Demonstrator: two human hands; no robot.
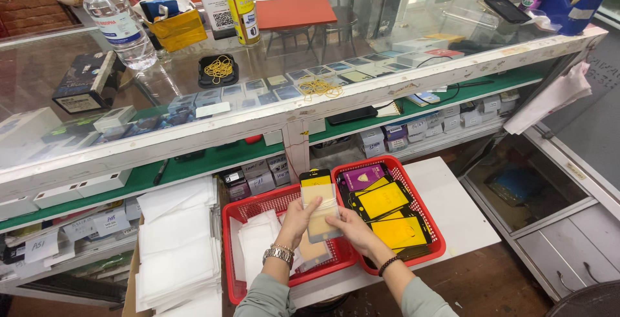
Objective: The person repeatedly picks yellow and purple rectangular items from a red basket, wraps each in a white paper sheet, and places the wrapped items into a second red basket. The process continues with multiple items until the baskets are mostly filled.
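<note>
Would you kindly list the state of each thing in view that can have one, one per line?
Left hand: gripping the clear sleeve.
Right hand: gripping the same sleeve.
Clear sleeve: held upright over the baskets, yellow-and-black card partly in.
Left red basket: holds white packets.
Right red basket: holds yellow packs.
Water bottle: upright, capped.
Black dish: holds rubber bands.

**Hidden, cropped, unreadable**

Both forearms cut off by the bottom edge. Left hand (298, 219) and right hand (352, 228) cover the lower part of the clear packet (321, 208); its contents can't be told. Red basket (230, 252) floor partly hidden by the hands. White sheet stack (177, 252) runs off the bottom. Small boxes (258, 180) on the green shelf too small to tell apart. Water bottle (116, 23) top cropped. Items under the glass counter (51, 71) blurred by reflections.
</note>
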